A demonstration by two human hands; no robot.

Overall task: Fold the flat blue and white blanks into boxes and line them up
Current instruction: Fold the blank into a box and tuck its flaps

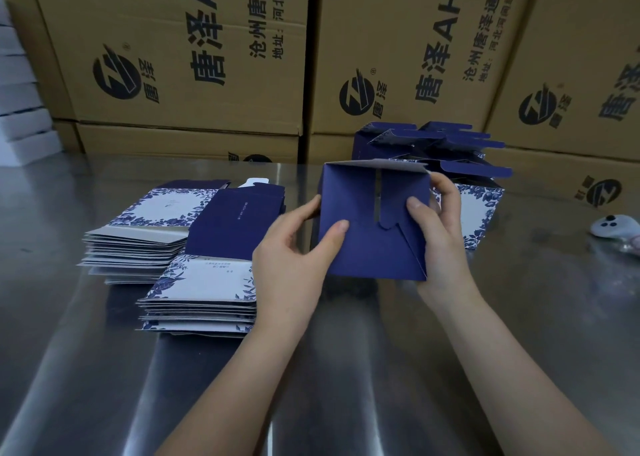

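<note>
As thumbs [337,228] press, fingers [440,182] — (curled) — back the box [367,247].

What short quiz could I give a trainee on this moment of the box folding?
1. True or false: the left hand and the right hand both hold the blue box.
2. The stacks of flat blanks lie: A) left of the box; B) right of it; C) on top of it.
3. Fill in: the finished boxes stand ___ the box, nearer the brown cartons.
Key: 1 true; 2 A; 3 behind.
</note>
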